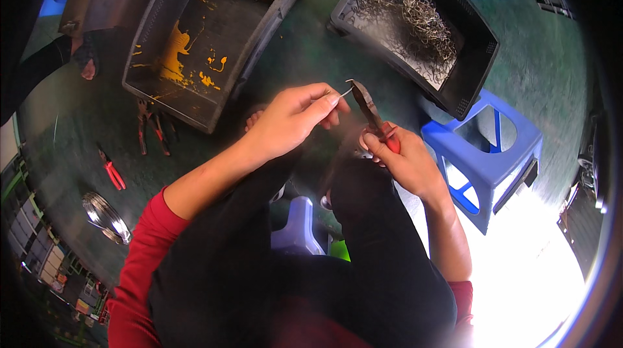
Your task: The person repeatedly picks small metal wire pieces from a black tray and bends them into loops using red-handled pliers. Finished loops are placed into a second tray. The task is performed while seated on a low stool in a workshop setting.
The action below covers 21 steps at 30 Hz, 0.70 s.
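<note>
My left hand (285, 119) pinches a thin metal wire (346, 92) between thumb and fingers, in front of my knees. At its far end the wire is bent and meets the jaws of a pair of pliers (366, 102). Their red handles are wrapped by my right hand (413, 165), with the dark head pointing up and away from me. Whether the jaws are clamped on the wire is too small to tell. Beyond, at the right, a heap of bent wire pieces (428, 26) lies in a black plastic crate (479, 56).
A second black crate (261, 52), stained orange inside, stands at the far left. Red-handled pliers (113, 173), more pliers (153, 128) and a wire coil (104, 218) lie on the green floor at the left. A blue stool (522, 137) stands at the right. Another person's foot (89, 69) shows far left.
</note>
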Each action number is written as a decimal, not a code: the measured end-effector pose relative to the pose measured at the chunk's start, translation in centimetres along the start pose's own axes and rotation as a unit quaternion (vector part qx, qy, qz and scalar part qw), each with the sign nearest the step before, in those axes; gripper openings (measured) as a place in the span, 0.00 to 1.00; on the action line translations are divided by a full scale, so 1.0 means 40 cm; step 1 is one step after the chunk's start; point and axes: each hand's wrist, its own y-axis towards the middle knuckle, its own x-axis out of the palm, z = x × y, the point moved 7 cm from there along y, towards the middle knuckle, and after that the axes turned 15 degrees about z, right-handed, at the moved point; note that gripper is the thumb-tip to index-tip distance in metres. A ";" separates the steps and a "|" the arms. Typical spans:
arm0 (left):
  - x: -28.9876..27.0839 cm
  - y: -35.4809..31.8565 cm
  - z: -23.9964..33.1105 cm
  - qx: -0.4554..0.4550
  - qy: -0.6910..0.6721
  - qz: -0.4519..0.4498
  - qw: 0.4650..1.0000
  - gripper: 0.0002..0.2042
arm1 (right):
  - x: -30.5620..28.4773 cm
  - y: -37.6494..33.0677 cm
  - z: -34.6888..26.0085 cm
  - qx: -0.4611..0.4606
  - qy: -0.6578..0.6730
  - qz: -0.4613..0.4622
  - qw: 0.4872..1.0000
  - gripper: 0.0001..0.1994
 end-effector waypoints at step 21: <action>-0.480 0.364 -0.050 0.251 0.526 0.292 0.758 0.22 | -0.059 0.133 0.072 0.157 0.432 -0.096 0.883 0.29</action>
